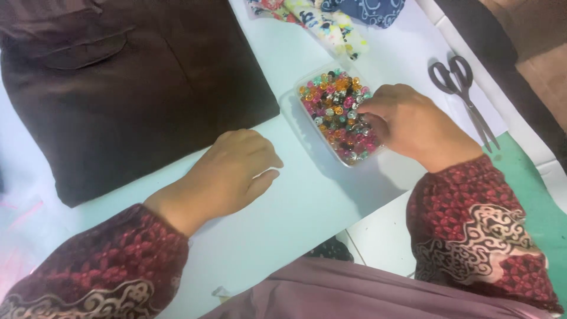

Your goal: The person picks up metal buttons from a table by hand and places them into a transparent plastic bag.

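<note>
Reaching into the clear tray of coloured beads (336, 115), the right hand (413, 127) lies nearer, fingers seemingly pinched together among them; left hand (233, 171) rests curled on the counter (307, 201).

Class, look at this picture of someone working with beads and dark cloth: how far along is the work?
Laid out: the dark brown garment lies flat on the white table, scissors to the side. In hand: the right hand reaches into the clear tray of coloured beads; the left hand rests curled at the garment's edge. Left: no beads show on the garment, and no needle or thread is visible.
</note>
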